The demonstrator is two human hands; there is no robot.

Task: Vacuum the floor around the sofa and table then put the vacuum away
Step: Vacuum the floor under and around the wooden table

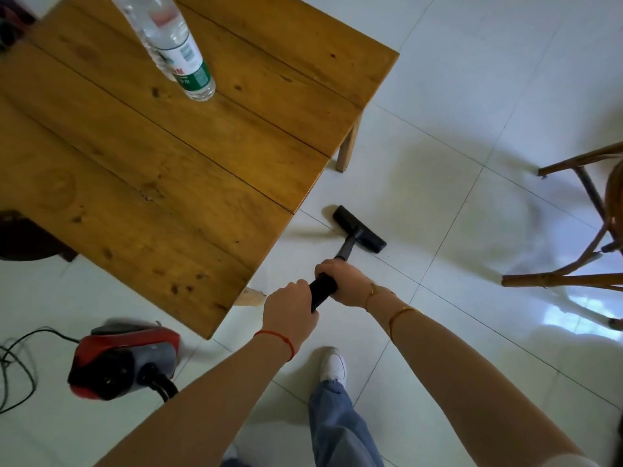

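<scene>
- From the head camera I see both hands wrapped round the black vacuum wand (323,291): the left hand (289,310) grips the lower, nearer end, and the right hand (342,281) grips just above it, toward the nozzle.
- The fingers (324,266) of the right hand curl tightly over the tube; those of the left hand are turned away from me, so I see mostly its back and knuckles.
- The wand runs down to the flat black floor head (359,229), which rests on the white tiled floor (455,96) just beside the desk (151,156) edge, near its far leg.
- The red and grey vacuum body (124,360) sits on the floor at lower left, near the desk's closest corner, with a black hose leaving its front and a dark cord (17,365) trailing to the frame's left edge.
- A clear plastic water bottle (175,48) stands on the desk, its top cut off by the frame.
- A rattan chair (580,230) is only partly in view at right.
- A white shoe (333,364) and a blue jeans leg show below; a dark shape at far left is too cropped to identify.
</scene>
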